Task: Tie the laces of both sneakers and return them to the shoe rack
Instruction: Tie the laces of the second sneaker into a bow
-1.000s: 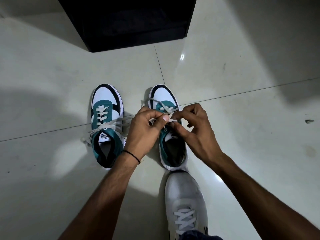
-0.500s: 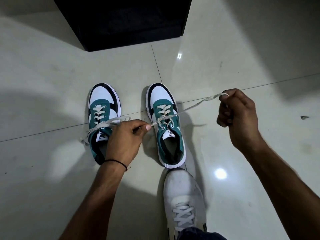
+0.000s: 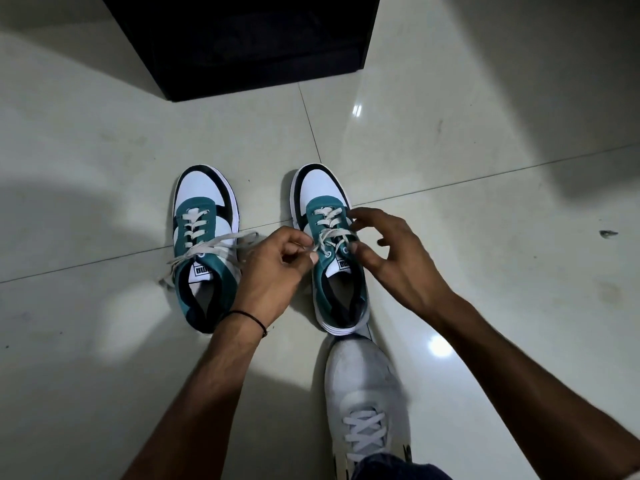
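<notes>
Two teal, white and black sneakers stand side by side on the floor, toes pointing away from me. The left sneaker (image 3: 202,244) has loose laces trailing to both sides. Over the right sneaker (image 3: 329,251) my left hand (image 3: 273,268) pinches a white lace (image 3: 320,245) between thumb and forefinger at the shoe's left side. My right hand (image 3: 391,251) hovers at the shoe's right side with fingers spread, its thumb near the top eyelets. Whether it holds a lace end is not clear. The dark shoe rack (image 3: 249,39) stands at the top of the view.
My own foot in a grey-white sneaker (image 3: 367,393) rests just behind the right sneaker's heel. The floor is glossy pale tile (image 3: 485,168) with grout lines. A small dark speck (image 3: 607,233) lies at the far right.
My right hand, which had pulled a lace out far to the right, has come back to the right sneaker with fingers spread. My left hand moved right, still pinching its lace.
</notes>
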